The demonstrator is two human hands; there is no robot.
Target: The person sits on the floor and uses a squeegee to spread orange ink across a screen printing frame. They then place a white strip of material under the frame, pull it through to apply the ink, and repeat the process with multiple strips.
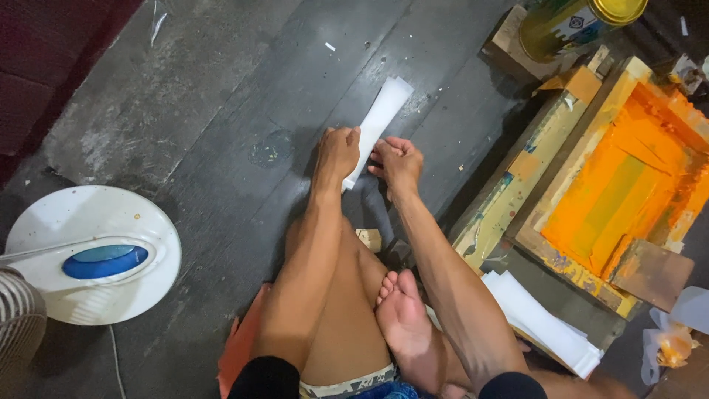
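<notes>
I sit cross-legged on a dark wooden floor [221, 111]. My left hand [337, 154] grips the near end of a narrow white strip of sheets [382, 118] that points away from me. Just right of it, my right hand [397, 164] has its fingers curled and touches the strip's near edge. My bare foot [402, 314] rests between my forearms.
A white fan base with a blue oval [92, 255] stands at the left. Wooden screen frames with orange mesh [628, 185] lie at the right, a yellow-green can [569, 22] beyond them. A stack of white strips [546, 325] lies by my right elbow.
</notes>
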